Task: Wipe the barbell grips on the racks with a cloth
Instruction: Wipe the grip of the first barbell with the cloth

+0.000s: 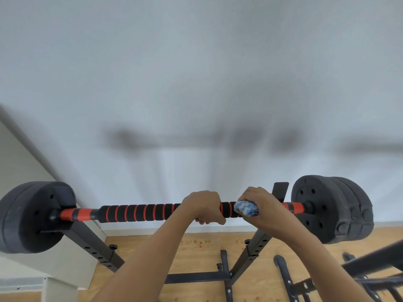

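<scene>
Foam grip [139, 212] being clasped by left hand [201, 207]; blue-white cloth [246, 208] being squeezed round it by right hand [265, 205] — hard sideways strokes risk barbell [72, 214] being rolled off rack [280, 189].

Black/red ribbed grip [139, 212] level on racks [91, 238], blue/white cloth [246, 208] bunched on it

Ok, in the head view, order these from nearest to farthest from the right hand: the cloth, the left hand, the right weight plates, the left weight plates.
1. cloth, gripped in the right hand on the bar.
2. left hand, just left on the foam grip.
3. right weight plates, at the bar's right end.
4. left weight plates, at the far left end.
</scene>
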The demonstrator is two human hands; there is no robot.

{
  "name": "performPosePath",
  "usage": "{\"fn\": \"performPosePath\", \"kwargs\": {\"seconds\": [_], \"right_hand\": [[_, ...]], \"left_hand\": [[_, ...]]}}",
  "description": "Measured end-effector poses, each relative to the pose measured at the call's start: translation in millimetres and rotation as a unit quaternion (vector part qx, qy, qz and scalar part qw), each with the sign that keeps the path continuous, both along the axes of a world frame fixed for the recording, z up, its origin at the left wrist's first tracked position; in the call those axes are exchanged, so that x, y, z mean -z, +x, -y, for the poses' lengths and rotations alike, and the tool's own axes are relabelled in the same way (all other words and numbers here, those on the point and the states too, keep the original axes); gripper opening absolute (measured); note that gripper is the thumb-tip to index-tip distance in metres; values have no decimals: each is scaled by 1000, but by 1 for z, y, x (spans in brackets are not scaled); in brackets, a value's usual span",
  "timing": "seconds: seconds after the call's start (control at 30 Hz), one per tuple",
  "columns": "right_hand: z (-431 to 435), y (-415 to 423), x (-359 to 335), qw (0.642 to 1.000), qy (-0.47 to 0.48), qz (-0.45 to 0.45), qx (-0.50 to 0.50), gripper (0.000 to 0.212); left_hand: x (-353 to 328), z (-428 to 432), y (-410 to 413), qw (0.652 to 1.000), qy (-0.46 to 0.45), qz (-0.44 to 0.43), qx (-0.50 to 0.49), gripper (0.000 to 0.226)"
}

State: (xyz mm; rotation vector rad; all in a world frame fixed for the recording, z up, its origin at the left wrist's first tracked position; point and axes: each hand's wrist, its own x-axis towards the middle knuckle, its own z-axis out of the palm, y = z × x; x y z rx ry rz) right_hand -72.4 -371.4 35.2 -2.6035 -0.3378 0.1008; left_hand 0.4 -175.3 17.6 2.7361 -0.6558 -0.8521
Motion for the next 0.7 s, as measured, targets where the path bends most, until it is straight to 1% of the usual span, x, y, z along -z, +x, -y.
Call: {"fn": "performPosePath", "kwargs": {"seconds": [0.1, 0.2, 0.3, 0.47, 0.6, 0.7], "right_hand": [[-1, 4, 7, 999, 12, 34, 19, 10], [-1, 6, 14, 997, 28, 59, 48, 15], [0, 8, 18, 996, 15, 61, 59, 21], [-3, 8, 24, 994, 5, 69, 89, 22], [-7, 17, 17, 995, 1, 41, 87, 26], [-8, 18, 10, 995, 3, -6, 96, 25]], "left_hand": [[0, 0, -2, 1000, 7, 17, -2, 19], [2, 0, -6, 999, 13, 53, -2, 18], [7, -1, -12, 992, 21, 123, 1, 19], [17, 0, -28, 971, 9, 240, 2, 18], [28, -2, -47, 942, -26, 335, -9, 20], [37, -4, -60, 925, -31, 379, 5, 34]]}}
